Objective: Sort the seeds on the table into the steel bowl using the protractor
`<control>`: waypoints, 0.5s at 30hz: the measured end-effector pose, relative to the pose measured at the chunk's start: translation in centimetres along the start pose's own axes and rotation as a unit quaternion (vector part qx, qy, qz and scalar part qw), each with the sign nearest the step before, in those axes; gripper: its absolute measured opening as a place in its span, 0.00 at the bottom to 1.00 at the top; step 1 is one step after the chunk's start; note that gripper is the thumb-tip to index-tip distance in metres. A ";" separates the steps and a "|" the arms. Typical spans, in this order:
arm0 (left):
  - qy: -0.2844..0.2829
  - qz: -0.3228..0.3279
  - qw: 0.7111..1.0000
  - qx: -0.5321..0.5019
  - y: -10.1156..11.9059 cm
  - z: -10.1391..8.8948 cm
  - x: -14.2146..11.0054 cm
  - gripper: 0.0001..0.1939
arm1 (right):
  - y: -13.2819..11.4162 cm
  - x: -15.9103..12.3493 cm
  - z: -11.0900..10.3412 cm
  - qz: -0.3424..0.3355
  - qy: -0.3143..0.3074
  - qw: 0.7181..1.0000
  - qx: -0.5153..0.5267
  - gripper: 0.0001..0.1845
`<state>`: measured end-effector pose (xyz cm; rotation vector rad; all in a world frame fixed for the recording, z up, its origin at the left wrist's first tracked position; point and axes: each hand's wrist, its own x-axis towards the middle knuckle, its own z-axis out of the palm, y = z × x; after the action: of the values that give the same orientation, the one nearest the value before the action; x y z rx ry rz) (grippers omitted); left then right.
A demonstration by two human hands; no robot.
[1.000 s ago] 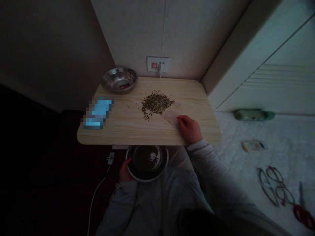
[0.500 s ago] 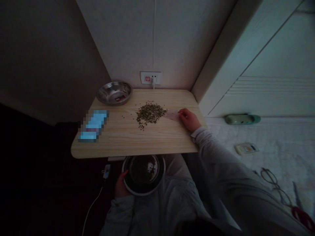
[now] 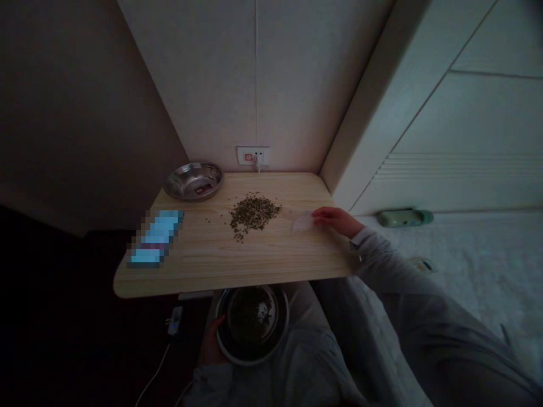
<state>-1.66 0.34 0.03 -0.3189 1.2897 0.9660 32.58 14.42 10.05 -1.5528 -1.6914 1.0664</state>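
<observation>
R hand (image 3: 335, 220) is pinching a clear plastic sheet (image 3: 302, 222) btwn its fingertips, fingers mostly closed, sheet lying on the bench (image 3: 263, 254) just right of a heap of small dark seeds (image 3: 254, 213), near the heap but not touching it. A few stray seeds are sitting left of the heap, all on bare wood. L hand (image 3: 212, 347) is gripping the rim of a lower steel bowl (image 3: 252, 362) below the bench's front edge, resting on the person's lap, w/ more seeds lying in its bottom. Grey sleeve (image 3: 394, 265) is reaching over from the right. Further out on the bench, a shallow steel bowl (image 3: 193, 181) is sitting at the back left corner, w/ a blurred-out blue object (image 3: 155, 238) lying near the left edge. A wall socket (image 3: 253, 155) w/ a plug in it is showing above the back edge, and a white door (image 3: 466, 124) is standing to the right
</observation>
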 end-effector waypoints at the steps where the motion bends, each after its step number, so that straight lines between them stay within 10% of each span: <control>1: -0.001 -0.004 1.000 0.000 -0.1 0.0 0.2 0.15 | 0.3 -0.3 -0.2 0.008 -0.015 1.000 -0.020 0.14; 15: -0.057 -0.022 0.998 0.007 -0.7 -1.5 2.3 0.10 | 0.1 5.6 0.6 -0.029 0.036 0.999 -0.018 0.12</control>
<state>-2.18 -0.11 -2.73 -0.2759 1.1810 0.9248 31.42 19.90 9.15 -1.5368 -1.7054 0.9438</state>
